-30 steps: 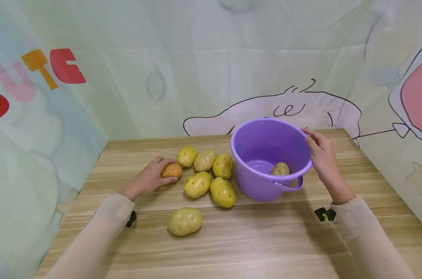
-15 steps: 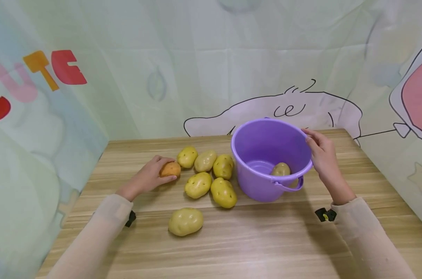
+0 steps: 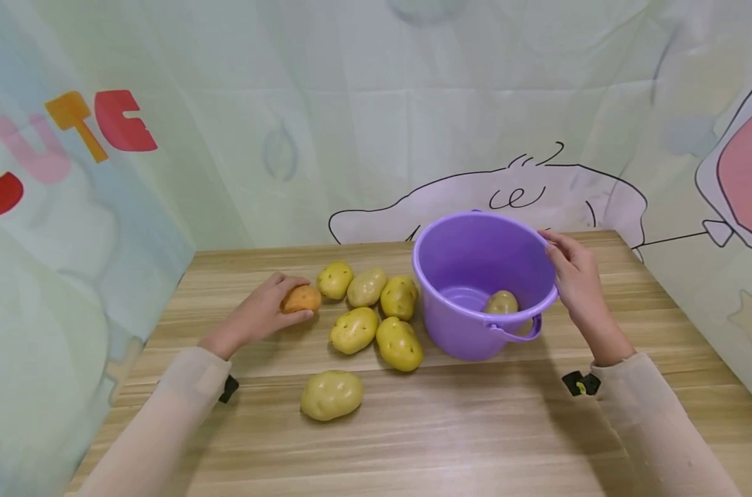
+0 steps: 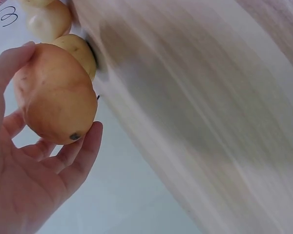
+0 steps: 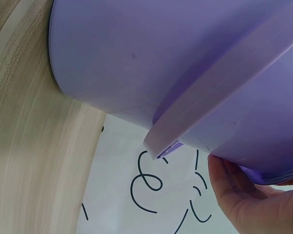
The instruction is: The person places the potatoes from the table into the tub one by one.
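Note:
My left hand [image 3: 259, 314] holds an orange-brown potato [image 3: 301, 299] at the left of the group, fingers and thumb curled around its sides. In the left wrist view this potato [image 4: 58, 95] shows a small dark spot at its lower end. Over on the right, my right hand [image 3: 576, 276] grips the rim of a purple bucket [image 3: 459, 338], thumb on one side and fingers on the other. The bucket stands on the table, and one potato [image 3: 501, 302] lies inside it. Its handle [image 3: 518, 333] hangs down at the front.
Several yellow potatoes lie between my left hand and the bucket, among them one [image 3: 399, 344] close to the bucket wall. A paler potato [image 3: 332, 395] sits apart, nearer to me. Behind the wooden table [image 3: 450, 442] hangs a printed cloth [image 3: 351, 124].
My left hand has shifted slightly left with the orange-brown potato, widening its distance from the yellow ones. The right hand and the bucket stay as they were.

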`<state>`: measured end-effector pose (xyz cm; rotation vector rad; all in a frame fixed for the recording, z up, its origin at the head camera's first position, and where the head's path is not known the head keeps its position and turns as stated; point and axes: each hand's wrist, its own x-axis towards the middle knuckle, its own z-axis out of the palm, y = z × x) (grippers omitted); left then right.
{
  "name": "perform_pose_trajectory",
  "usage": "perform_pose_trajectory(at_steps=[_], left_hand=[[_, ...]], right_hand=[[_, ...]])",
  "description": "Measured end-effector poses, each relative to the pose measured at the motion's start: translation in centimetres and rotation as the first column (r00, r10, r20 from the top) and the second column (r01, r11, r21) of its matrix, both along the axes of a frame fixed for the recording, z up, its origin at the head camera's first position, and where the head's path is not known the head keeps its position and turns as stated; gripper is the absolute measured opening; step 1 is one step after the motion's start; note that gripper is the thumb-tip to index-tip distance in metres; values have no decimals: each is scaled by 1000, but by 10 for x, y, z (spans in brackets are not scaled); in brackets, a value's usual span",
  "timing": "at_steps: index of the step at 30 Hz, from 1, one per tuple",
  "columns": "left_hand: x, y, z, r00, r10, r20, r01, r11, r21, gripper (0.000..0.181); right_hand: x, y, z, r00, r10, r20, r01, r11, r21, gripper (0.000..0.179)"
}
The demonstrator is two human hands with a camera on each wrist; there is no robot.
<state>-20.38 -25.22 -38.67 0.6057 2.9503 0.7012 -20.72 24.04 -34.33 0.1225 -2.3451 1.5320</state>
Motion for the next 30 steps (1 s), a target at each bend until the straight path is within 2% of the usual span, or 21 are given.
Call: perform_pose_trajectory(at_steps=[6,14,21,30], left_hand=[[2,3,7,1000,0,-8,0,1000,3,62],[5,7,15,998,-28,-53,27,1000,-9,62],[6,13,23,998,-33,-48,33,999,-12,61],[11,26,38,994,-76,-75,75,997,-13,63]], right_hand=[[0,0,0,1000,-2,-5,2,1000,1,38],[-1,1,-1,1000,-1,-5,1,1000,1,38],[-1,1,0,1000,-3,2,3,1000,14,39],[0,1,1,1000,-6,1,6,1000,26,39]])
